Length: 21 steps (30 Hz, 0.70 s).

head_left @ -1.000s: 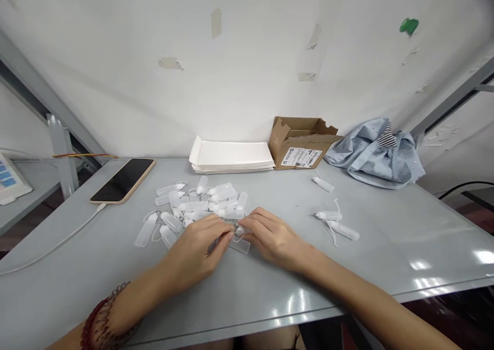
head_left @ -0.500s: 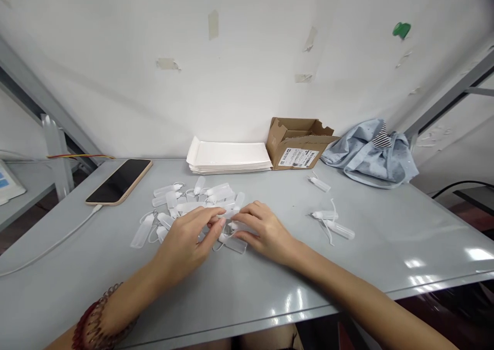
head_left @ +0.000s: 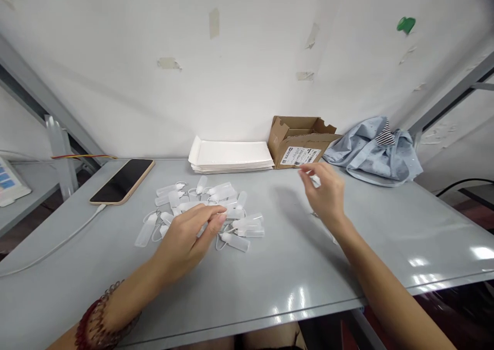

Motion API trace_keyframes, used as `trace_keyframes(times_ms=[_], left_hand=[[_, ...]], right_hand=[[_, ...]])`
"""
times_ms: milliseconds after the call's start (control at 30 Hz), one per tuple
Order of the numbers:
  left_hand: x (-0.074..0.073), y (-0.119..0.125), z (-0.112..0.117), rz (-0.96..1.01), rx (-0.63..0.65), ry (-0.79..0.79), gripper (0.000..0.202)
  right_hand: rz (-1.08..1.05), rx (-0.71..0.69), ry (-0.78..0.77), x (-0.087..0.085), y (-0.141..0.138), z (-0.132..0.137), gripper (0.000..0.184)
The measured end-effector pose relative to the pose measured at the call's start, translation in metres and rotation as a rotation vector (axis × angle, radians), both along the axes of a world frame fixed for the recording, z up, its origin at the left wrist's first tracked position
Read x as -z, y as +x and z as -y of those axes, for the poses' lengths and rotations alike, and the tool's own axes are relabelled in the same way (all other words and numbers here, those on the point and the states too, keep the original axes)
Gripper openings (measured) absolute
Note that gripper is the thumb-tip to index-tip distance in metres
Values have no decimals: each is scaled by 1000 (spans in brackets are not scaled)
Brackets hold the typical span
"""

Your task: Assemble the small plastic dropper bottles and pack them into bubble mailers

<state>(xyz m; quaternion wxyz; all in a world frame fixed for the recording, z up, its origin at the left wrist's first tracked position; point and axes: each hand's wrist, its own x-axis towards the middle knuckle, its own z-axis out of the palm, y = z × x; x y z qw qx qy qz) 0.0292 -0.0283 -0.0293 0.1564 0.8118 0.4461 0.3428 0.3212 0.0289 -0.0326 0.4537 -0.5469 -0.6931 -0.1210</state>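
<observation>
Over the near side of a pile of small translucent squeeze bottles with white caps (head_left: 237, 242) is my left hand (head_left: 193, 234). Its thumb and forefinger come together at the tips, and whatever may lie between them is hidden. My right hand (head_left: 324, 193) is raised off the table to the right of the pile, thumb and fingers pinched. A bit of white (head_left: 315, 180) shows between its fingers; I cannot tell whether the hand holds it or it lies behind. The few bottles on the right are mostly covered by that hand and forearm.
A stack of white envelopes (head_left: 231, 154) lies against the wall beside an open cardboard box (head_left: 285, 139). Light blue cloth (head_left: 374, 154) is heaped at the back right. At left lies a phone (head_left: 122, 181) with a white cable (head_left: 69, 244) plugged in.
My right hand has left the pile and moved up and to the right, above the separate bottles. Bottles it covered at the pile's right edge now show. My left hand has stayed nearly still.
</observation>
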Motion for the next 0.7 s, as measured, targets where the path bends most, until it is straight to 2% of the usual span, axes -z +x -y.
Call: trace_keyframes(times_ms=[67, 133, 200, 267, 400, 500, 600, 700], left_hand=[[-1, 0, 0, -21, 25, -5, 29], [-2, 0, 1, -43, 51, -21, 31], [-3, 0, 1, -66, 70, -37, 34], [-3, -1, 1, -88, 74, -48, 36], [-2, -1, 2, -97, 92, -31, 34], [-2, -2, 2, -97, 115, -12, 35], [-1, -1, 1, -90, 114, -13, 35], [1, 0, 0, -55, 105, -21, 31]], right_hand=[[57, 232, -167, 1, 22, -10, 15], [112, 418, -425, 4, 40, -17, 26], [126, 496, -607, 9, 52, -22, 30], [109, 510, -684, 14, 60, -26, 29], [48, 476, -728, 20, 66, -32, 19], [-11, 391, -703, 19, 58, -32, 18], [-88, 231, -664, 11, 35, -24, 21], [-177, -6, -686, 1, 4, -7, 23]])
